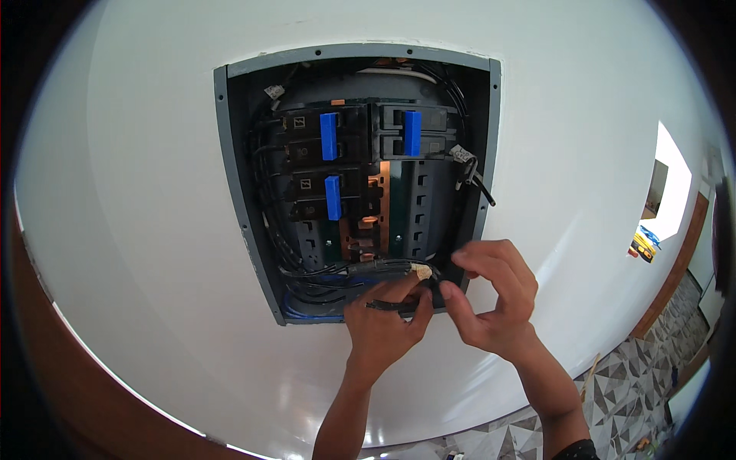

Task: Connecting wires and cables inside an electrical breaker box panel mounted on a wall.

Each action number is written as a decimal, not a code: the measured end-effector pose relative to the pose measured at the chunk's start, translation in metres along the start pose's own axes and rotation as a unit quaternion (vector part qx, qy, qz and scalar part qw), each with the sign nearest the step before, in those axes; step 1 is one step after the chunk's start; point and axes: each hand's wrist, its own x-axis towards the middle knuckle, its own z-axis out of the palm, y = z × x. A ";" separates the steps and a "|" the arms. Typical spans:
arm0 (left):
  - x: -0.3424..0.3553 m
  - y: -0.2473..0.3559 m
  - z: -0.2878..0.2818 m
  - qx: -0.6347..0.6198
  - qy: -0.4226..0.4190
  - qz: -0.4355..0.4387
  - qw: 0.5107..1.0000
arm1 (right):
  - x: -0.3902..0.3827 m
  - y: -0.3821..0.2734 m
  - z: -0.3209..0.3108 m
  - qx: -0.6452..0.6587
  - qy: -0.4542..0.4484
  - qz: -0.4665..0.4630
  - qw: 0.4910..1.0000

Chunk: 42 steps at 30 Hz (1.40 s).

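A grey breaker panel box [496, 115] is set into a white wall. Near its bottom edge, my left hand [387, 326] is closed around a bundle of black wires [395, 307]. A piece of cream tape [421, 271] is wrapped on the wires just above my left fingers. To its right, my right hand [498, 295] is held beside the wires, thumb and forefinger apart, with nothing visible between them. Black circuit breakers [307, 149] sit in two columns, with blue clips [329, 136] across their switches. Copper bus bars [384, 199] show in the middle.
Tagged black wires [479, 182] stick out at the panel's right side. Blue wires [307, 313] lie along the bottom left inside. Far right, an opening in the wall [671, 184] has yellow and blue items [646, 241] at its edge. Patterned floor tiles [613, 391] lie below.
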 end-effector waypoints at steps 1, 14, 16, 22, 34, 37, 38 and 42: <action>0.000 0.000 -0.001 0.002 0.000 -0.001 1.000 | 0.003 -0.002 0.003 0.003 -0.009 0.011 1.000; -0.002 -0.001 -0.001 -0.023 0.013 0.005 1.000 | 0.006 -0.002 -0.004 -0.005 -0.065 0.054 0.996; -0.004 -0.001 -0.002 -0.021 0.014 -0.006 1.000 | 0.001 0.001 -0.012 0.014 -0.044 0.063 0.997; -0.003 -0.001 -0.001 -0.058 0.002 -0.041 0.997 | -0.016 0.007 -0.027 0.166 0.028 0.204 0.964; -0.003 -0.004 -0.008 -0.040 -0.057 -0.067 0.995 | -0.027 0.006 -0.032 0.133 -0.006 0.186 0.973; -0.003 -0.005 -0.005 -0.057 -0.033 -0.043 0.997 | -0.029 0.004 -0.031 0.107 -0.057 0.114 0.986; -0.003 -0.005 -0.004 -0.056 -0.025 -0.042 0.997 | -0.030 0.004 -0.029 0.102 -0.076 0.098 0.987; -0.003 -0.007 -0.004 -0.051 -0.016 -0.036 0.998 | -0.036 0.002 -0.022 0.011 -0.195 0.041 0.980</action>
